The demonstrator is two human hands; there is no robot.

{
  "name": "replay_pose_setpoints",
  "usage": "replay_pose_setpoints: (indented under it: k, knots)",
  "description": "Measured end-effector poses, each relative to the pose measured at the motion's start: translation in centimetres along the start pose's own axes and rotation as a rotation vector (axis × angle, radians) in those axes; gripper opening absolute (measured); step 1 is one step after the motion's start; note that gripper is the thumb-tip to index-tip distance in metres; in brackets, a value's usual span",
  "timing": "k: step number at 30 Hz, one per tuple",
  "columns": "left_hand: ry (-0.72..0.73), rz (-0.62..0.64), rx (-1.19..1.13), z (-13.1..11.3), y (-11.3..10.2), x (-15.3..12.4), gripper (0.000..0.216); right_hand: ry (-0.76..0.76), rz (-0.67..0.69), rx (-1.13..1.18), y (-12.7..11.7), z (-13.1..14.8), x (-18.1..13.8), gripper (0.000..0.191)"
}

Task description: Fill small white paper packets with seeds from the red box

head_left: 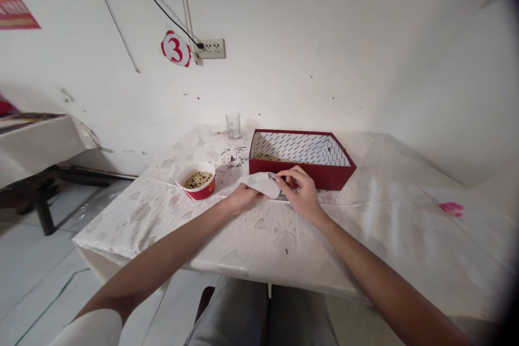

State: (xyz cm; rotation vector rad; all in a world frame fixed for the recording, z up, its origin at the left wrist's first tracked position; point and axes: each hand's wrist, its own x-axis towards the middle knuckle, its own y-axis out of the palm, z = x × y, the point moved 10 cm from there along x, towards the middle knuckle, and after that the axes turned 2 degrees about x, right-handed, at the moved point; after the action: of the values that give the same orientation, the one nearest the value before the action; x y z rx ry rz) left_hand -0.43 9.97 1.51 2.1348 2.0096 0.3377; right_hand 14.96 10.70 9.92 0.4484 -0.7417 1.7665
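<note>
Both of my hands meet on a white tissue (259,183) that lies on the table just in front of a red box (324,173). My left hand (242,198) grips the tissue's near left edge, its fingers partly hidden under the paper. My right hand (299,190) pinches the tissue's right edge, where something small and grey shows at the fingertips; I cannot make it out. The red box has a white patterned lining and holds some grains in its left corner.
A red paper bowl (197,180) of mixed grains stands left of my hands. A clear glass (233,125) sits at the back near the wall, with dark grains scattered before it. A pink mark (451,207) lies on the tablecloth at right. Another covered table (36,140) stands far left.
</note>
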Motion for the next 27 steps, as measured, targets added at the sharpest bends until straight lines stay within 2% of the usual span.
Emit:
replay_pose_setpoints:
  k: [3, 9, 11, 17, 20, 24, 27]
  knots:
    - [0.018, -0.017, 0.065, 0.0, -0.1, 0.0, 0.039, 0.068, 0.045, 0.008, 0.4, -1.0, 0.2, 0.021]
    - [0.037, 0.054, 0.16, -0.5, 0.3, 0.2, 0.038, 0.442, 0.222, 0.196, 2.2, -5.9, -0.4, 0.03]
    - [0.054, 0.057, 0.216, -0.6, 0.4, 0.2, 0.039, 0.495, 0.248, 0.229, 2.5, -6.9, -0.7, 0.032]
    - [0.253, 0.005, 0.363, -2.1, 0.3, -0.3, 0.035, 0.47, 0.366, 0.164, 3.3, -7.4, -1.1, 0.038]
    - [0.238, 0.031, 0.414, -1.8, 0.5, -0.4, 0.028, 0.478, 0.385, 0.14, 3.4, -7.3, -1.2, 0.039]
    - [0.23, 0.081, 0.407, -1.9, 1.1, -0.4, 0.031, 0.455, 0.359, 0.127, 3.5, -6.8, -1.1, 0.039]
    - [0.248, 0.051, 0.355, -2.1, 1.1, -0.3, 0.025, 0.395, 0.331, 0.106, 3.1, -6.0, -0.5, 0.038]
